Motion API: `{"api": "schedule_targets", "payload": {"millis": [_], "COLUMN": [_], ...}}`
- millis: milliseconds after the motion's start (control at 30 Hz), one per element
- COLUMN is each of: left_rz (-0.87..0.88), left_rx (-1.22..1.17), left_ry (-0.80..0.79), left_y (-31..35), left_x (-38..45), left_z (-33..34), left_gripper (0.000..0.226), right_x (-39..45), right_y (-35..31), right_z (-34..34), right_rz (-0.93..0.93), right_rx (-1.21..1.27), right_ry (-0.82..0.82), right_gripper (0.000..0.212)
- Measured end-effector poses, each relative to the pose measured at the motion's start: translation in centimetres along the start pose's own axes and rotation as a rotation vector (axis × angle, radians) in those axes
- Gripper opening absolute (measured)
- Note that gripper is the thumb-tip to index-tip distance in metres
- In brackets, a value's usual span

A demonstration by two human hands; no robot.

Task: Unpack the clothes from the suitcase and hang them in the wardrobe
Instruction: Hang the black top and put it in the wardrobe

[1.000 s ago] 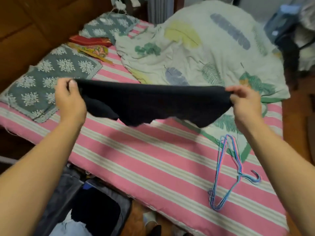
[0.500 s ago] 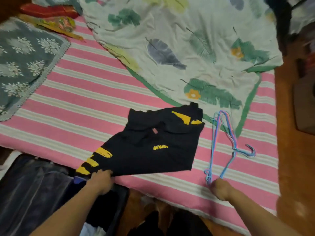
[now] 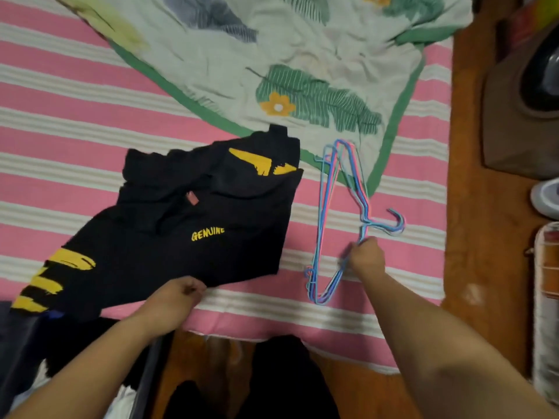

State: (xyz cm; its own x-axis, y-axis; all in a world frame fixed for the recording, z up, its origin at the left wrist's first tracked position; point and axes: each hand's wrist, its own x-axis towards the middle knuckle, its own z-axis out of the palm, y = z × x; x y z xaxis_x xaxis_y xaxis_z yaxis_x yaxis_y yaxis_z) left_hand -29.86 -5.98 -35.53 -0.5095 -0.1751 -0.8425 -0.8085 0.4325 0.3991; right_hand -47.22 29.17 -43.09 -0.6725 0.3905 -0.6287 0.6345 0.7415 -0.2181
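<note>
Head view, near to far. At 7 o'clock, nearest me, the open suitcase [image 3: 27, 352] sits below the bed edge; inside it I make out dark cloth and a pale item, too blurred to name. At 6 o'clock a dark heap [image 3: 284, 376] lies on the floor; what it is I cannot tell.

My left hand [image 3: 175, 300] rests at the near hem of the black shirt [image 3: 193, 225], fingers curled and seemingly pinching the fabric, though the contact itself is partly hidden. The shirt lies spread flat on the pink striped bed [image 3: 90, 116], with yellow stripes toward 8 o'clock and the word GENUINE near its centre. Judged from its folds, it is light, soft and limp: it will sag from any single hold, so the shoulders or the collar are the better places to take it for hanging.

My right hand [image 3: 366, 258], at 4 o'clock of the shirt, has its fingers closed round the wire hangers [image 3: 332, 213], a thin blue-and-pink bundle lying just beside the garment. These look stiff, light and apt to tangle; separating one at the neck below the hook seems wise.

Farther off, at 12 o'clock, a leaf-printed quilt [image 3: 302, 55] overlaps the bed, its green border beneath the hangers' far ends.
</note>
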Motion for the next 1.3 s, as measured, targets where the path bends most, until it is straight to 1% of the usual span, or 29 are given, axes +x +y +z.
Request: {"api": "schedule_targets", "payload": {"millis": [67, 167, 233, 333, 400, 433, 500, 567, 633, 667, 733, 800, 867, 933, 1000, 1067, 1133, 1167, 1200, 1233, 1300], "left_rz": [-0.006, -0.014, -0.029, -0.033, -0.023, -0.022, -0.026, -0.050, -0.115, -0.160, -0.228, -0.232, -0.179, -0.134, -0.083, -0.088, -0.141, -0.156, -0.159, -0.142, -0.097], "left_rx": [0.004, -0.029, -0.055, -0.069, -0.081, -0.085, -0.088, -0.107, -0.208, -0.301, -0.480, -0.526, -0.435, -0.268, -0.087, 0.145, 0.360, 0.410, 0.405, 0.362, 0.160], "left_ry": [0.028, 0.065, 0.045, -0.022, -0.049, -0.050, -0.012, 0.039, 0.062, 0.065, 0.084, 0.161, 0.307, 0.420, 0.478, 0.469, 0.423, 0.423, 0.453, 0.516, 0.627], "left_y": [1.3, 2.9, 3.8, 4.4, 4.8, 4.9, 4.8, 4.2, 3.7, 3.4, 3.0, 2.1, 1.2, 0.3, 0.1, 0.1, -0.6, -0.9, -1.3, -1.6, -1.8], "left_x": [1.9, 3.3, 3.2, 1.8, 0.7, 0.2, -0.6, -0.6, -0.3, 0.0, 1.1, 3.3, 6.5, 10.1, 13.3, 15.5, 16.7, 16.7, 16.7, 16.3, 14.5], "left_z": [0.8, 2.1, 3.1, 3.9, 3.7, 3.4, 2.5, 1.1, -0.4, -1.2, -2.9, -4.7, -6.8, -8.6, -9.8, -10.3, -10.7, -10.9, -11.1, -11.4, -12.1], "left_gripper": [0.015, 0.014, 0.014, 0.013, 0.013, 0.013, 0.013, 0.014, 0.015, 0.017, 0.018, 0.016, 0.018, 0.030, 0.040, 0.045, 0.040, 0.034, 0.028, 0.022, 0.011], "right_x": [1.8, 3.2, 3.3, 2.1, 0.3, -0.8, -2.8, -4.8, -7.1, -8.0, -9.9, -11.2, -11.8, -11.5, -10.7, -10.0, -9.3, -9.2, -9.1, -9.2, -10.0], "right_y": [-0.1, -0.3, -0.5, -0.6, -1.1, -1.5, -2.6, -4.0, -5.8, -6.6, -8.6, -10.9, -13.3, -15.4, -17.0, -17.7, -17.5, -17.3, -16.9, -16.5, -15.8], "right_z": [0.4, 0.5, -0.1, -1.6, -2.9, -3.6, -4.9, -6.2, -7.1, -7.3, -7.1, -6.6, -5.4, -3.6, -1.4, 0.9, 2.8, 3.5, 3.9, 3.9, 3.3], "right_rz": [0.066, 0.077, 0.063, 0.006, -0.066, -0.100, -0.148, -0.191, -0.226, -0.236, -0.270, -0.323, -0.373, -0.394, -0.384, -0.357, -0.339, -0.345, -0.357, -0.366, -0.396], "right_rx": [0.029, -0.058, -0.084, -0.031, 0.117, 0.262, 0.560, 0.742, 0.813, 0.845, 0.865, 0.820, 0.784, 0.767, 0.749, 0.737, 0.704, 0.668, 0.632, 0.596, 0.528], "right_ry": [0.073, 0.065, 0.065, 0.069, 0.055, 0.031, -0.055, -0.167, -0.241, -0.271, -0.306, -0.313, -0.326, -0.315, -0.289, -0.275, -0.239, -0.210, -0.172, -0.121, -0.018], "right_gripper": [0.032, 0.028, 0.027, 0.026, 0.011, 0.009, 0.026, 0.039, 0.045, 0.046, 0.040, 0.034, 0.040, 0.050, 0.061, 0.064, 0.054, 0.046, 0.036, 0.028, 0.015]}}
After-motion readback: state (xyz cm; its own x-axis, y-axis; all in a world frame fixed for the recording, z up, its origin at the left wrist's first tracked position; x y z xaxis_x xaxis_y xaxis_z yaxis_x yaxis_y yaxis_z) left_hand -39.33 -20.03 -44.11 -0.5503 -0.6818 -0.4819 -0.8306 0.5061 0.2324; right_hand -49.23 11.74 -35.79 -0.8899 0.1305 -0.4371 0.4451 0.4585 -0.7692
